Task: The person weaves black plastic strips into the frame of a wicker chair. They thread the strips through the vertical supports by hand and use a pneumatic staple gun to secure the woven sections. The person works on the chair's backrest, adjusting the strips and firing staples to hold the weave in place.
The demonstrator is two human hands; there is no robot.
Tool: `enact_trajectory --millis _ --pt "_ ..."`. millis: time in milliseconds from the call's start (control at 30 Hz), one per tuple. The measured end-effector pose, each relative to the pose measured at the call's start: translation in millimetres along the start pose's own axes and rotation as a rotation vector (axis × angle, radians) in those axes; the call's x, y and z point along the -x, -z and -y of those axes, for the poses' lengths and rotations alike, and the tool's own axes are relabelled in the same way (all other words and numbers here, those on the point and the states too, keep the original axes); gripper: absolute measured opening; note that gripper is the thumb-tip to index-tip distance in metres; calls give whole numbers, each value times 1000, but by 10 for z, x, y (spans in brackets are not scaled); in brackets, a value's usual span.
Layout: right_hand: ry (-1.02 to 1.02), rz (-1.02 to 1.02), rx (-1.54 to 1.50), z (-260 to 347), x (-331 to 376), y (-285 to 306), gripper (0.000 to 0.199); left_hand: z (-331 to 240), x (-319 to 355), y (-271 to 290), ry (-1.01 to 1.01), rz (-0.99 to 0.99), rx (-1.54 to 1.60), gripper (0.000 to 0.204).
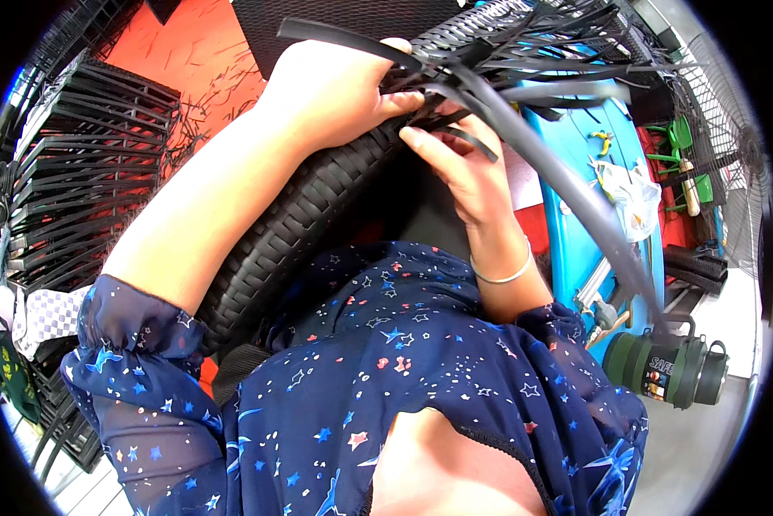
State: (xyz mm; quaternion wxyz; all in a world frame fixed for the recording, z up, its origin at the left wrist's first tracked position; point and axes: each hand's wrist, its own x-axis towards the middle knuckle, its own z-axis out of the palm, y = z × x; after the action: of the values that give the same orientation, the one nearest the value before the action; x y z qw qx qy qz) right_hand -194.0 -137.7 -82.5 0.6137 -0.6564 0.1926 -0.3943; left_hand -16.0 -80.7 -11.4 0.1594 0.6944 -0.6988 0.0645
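A dark woven band [292, 219], plaited from flat black strips, runs diagonally up from beside my body. My left hand [339, 90] reaches over its upper part, fingers closed around the weave and the bases of the loose strips. Just right of it, my right hand [459, 159] pinches a short black strip [475, 142] against the edge of the weave; its fingertips are partly hidden. Loose black strips [558, 64] fan out above both hands. One long strip [567, 176] hangs down to the right, blurred along its length.
A stack of black woven frames [85, 163] stands at left. Black scraps litter the red floor [193, 52]. On the right, a blue table [567, 215] bears yellow-handled cutters [604, 142], a plastic bag [631, 202] and tools. A green jug [662, 370] and a fan [730, 129] stand beyond.
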Motion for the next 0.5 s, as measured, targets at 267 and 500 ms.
enact_trajectory --millis 267,500 --pt "8 92 -669 -233 160 172 16 13 -56 -101 6 -10 47 45" --pt "166 21 -137 -227 336 226 16 -124 -41 -51 -28 -20 105 42"
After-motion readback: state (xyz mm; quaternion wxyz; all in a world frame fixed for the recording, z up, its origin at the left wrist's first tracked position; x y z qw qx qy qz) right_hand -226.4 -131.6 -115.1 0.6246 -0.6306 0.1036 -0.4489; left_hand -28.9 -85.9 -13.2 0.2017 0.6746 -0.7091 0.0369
